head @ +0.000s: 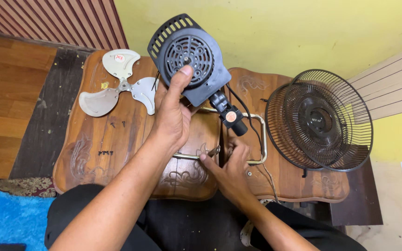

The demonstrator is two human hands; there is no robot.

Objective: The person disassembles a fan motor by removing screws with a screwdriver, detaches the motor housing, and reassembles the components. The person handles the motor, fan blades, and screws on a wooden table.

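Currently left hand (170, 114) grips the black vented fan motor housing (188, 58), tilted up on its brass wire stand (257, 139); right hand (231, 169) pinches a screw (214, 151).

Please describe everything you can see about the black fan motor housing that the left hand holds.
The black motor housing looks like moulded plastic, with a round vented grille in the middle and slots along its upper-left edge. It is lifted above the wooden table and tilted. The left hand holds it from below, thumb on the grille. A black neck with an orange-labelled knob joins it to a metal wire stand. A black cable trails from it.
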